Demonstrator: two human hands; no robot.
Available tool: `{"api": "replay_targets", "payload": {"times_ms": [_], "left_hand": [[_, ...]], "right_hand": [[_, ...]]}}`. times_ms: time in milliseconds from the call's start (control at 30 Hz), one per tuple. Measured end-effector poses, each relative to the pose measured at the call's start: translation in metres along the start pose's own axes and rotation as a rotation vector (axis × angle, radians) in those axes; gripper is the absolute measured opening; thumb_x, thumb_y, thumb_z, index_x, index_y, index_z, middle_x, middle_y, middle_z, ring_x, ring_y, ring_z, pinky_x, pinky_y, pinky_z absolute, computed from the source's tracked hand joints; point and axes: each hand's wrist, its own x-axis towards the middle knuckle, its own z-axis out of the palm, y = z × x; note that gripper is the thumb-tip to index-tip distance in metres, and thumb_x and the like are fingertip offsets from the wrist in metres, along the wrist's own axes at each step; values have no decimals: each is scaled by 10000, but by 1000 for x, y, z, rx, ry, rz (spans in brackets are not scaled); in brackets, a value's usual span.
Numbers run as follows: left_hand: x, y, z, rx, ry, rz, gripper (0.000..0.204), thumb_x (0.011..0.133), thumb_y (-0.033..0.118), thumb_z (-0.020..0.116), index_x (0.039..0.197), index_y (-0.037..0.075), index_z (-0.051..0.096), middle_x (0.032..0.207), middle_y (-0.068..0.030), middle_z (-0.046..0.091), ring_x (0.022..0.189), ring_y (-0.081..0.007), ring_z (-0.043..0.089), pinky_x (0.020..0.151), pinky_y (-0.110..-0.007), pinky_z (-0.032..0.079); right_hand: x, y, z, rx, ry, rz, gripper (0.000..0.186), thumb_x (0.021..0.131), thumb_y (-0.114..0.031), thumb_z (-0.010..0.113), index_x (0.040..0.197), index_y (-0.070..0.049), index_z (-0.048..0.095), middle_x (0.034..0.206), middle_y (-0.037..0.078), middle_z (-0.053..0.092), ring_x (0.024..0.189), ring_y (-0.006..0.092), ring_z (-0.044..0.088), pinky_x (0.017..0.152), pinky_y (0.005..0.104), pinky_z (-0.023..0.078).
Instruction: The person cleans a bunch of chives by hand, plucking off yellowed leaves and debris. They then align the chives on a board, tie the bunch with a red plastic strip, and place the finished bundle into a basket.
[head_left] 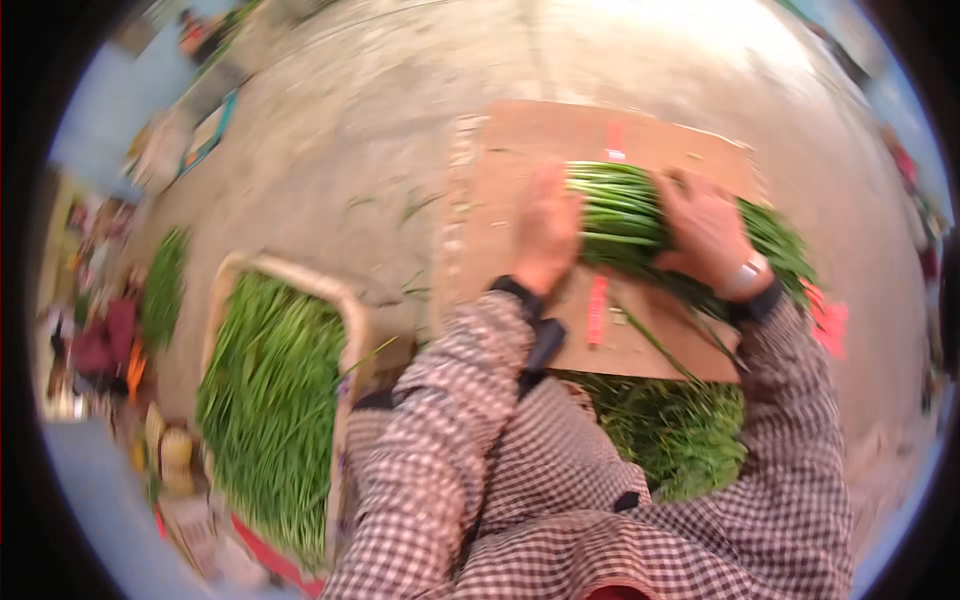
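Observation:
A thick bunch of green chives [615, 208] lies sideways on a flat piece of brown cardboard [520, 140], its cut stem ends to the left and its leafy tips to the right. My left hand [547, 225] is held upright with fingers stretched out, its palm flat against the stem ends. My right hand [708, 235] wraps over the middle of the bunch, thumb and fingers on either side. A few loose stalks [650, 340] stick out below it on the cardboard. Both hands are slightly blurred.
A pale crate [350, 310] full of long chives [275, 400] stands at my left. Loose greens [680, 430] lie under the cardboard's near edge. Red strips [597, 310] mark the cardboard; red pieces [828, 322] are at its right. Another pile of greens [165, 285] lies far left.

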Motion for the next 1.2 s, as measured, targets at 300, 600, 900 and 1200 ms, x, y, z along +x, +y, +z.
{"api": "replay_targets", "payload": {"times_ms": [300, 600, 900, 1200], "left_hand": [[-2, 22, -31, 219, 54, 29, 513, 898, 297, 551, 1260, -61, 487, 1303, -266, 477, 1243, -424, 414, 1072, -451, 305], [-15, 47, -300, 322, -35, -166, 397, 815, 124, 658, 1189, 10, 588, 1195, -114, 611, 1103, -203, 574, 930, -342, 463], [-143, -22, -456, 341, 250, -771, 489, 781, 173, 723, 1173, -79, 573, 1174, -189, 612, 1103, -273, 579, 956, -363, 446], [-135, -116, -424, 919, -425, -731, 1022, 607, 422, 837, 1387, -30, 357, 1471, -223, 300, 1381, -358, 250, 1111, -480, 251]], "right_hand": [[-10, -17, 58, 47, 129, -33, 853, 763, -126, 684, 1481, -150, 224, 1501, 96, 290, 1387, 272, 276, 1101, 506, 252], [-31, -25, 24, 53, 131, 48, 1047, 640, -143, 779, 1497, -192, 179, 1523, 131, 217, 1403, 320, 229, 1087, 572, 238], [-49, -39, 15, -10, 190, 59, 1033, 621, -68, 769, 1485, -169, 212, 1519, 125, 229, 1406, 313, 221, 1102, 555, 223], [-75, -81, -30, 259, 392, -47, 684, 715, 91, 585, 1364, -30, 408, 1400, 174, 417, 1334, 365, 352, 1089, 439, 305]]}}
